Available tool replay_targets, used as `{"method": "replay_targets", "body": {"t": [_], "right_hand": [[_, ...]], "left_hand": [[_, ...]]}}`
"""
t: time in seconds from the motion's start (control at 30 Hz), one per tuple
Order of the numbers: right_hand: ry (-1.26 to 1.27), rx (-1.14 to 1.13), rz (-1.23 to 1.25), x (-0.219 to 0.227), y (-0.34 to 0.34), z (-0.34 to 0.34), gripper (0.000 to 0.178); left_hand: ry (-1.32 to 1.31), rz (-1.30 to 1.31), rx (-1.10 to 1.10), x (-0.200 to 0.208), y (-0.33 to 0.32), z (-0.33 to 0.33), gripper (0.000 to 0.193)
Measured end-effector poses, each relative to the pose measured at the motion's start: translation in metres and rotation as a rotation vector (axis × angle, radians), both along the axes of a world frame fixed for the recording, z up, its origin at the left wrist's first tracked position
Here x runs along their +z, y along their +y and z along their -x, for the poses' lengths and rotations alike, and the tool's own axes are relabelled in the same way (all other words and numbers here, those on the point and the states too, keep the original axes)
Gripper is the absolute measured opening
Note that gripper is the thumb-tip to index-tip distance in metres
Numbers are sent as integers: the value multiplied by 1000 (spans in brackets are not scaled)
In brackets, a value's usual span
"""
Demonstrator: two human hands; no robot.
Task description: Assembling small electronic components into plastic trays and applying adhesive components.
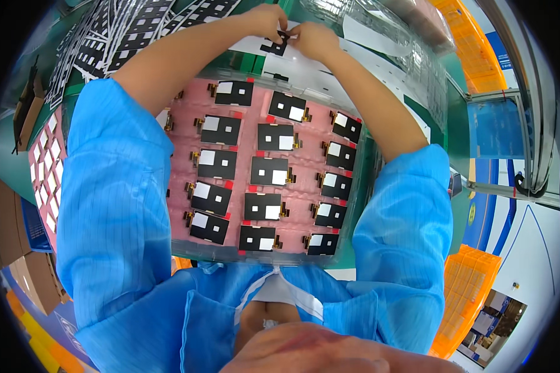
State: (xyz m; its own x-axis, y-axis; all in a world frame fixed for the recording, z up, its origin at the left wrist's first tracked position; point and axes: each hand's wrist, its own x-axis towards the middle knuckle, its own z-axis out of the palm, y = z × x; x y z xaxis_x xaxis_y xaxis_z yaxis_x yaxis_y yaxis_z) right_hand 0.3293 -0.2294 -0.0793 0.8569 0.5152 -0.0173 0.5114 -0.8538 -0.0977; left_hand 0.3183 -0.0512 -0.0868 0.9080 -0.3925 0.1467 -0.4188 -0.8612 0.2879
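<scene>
At the far side of the table, my left hand (267, 22) and my right hand (315, 41) meet with fingertips pinched together. Between them is a small black die-cut piece (274, 48), which looks like a sticker, over a white sheet. Both hands seem closed on its upper edge, though the fingers partly cover it. Nearer to me lies a pink tray (246, 140) holding rows of flat black panels (269, 171). Each panel has white squares on it and a gold flex connector at one side. Small red tabs show at several panel edges.
Sheets of black-and-white stickers (134, 43) overlap at the far left. Clear plastic trays (410, 56) are stacked at the far right. A pink sheet with white pieces (47, 171) lies left of my left arm. Orange crates (470, 292) and a metal frame (510, 193) stand on the right.
</scene>
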Motion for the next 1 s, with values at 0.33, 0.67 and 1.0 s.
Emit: {"method": "replay_targets", "body": {"t": [0.33,0.67,1.0], "right_hand": [[-62,88,-295,-10,-2,-3,25],[706,-319,-735,0,-12,-3,24],[340,-132,-492,5,-3,7,23]], "left_hand": [[62,56,-11,-25,14,-24,49],[-48,35,47,-24,-1,0,52],[79,163,-37,-1,4,13,61]]}}
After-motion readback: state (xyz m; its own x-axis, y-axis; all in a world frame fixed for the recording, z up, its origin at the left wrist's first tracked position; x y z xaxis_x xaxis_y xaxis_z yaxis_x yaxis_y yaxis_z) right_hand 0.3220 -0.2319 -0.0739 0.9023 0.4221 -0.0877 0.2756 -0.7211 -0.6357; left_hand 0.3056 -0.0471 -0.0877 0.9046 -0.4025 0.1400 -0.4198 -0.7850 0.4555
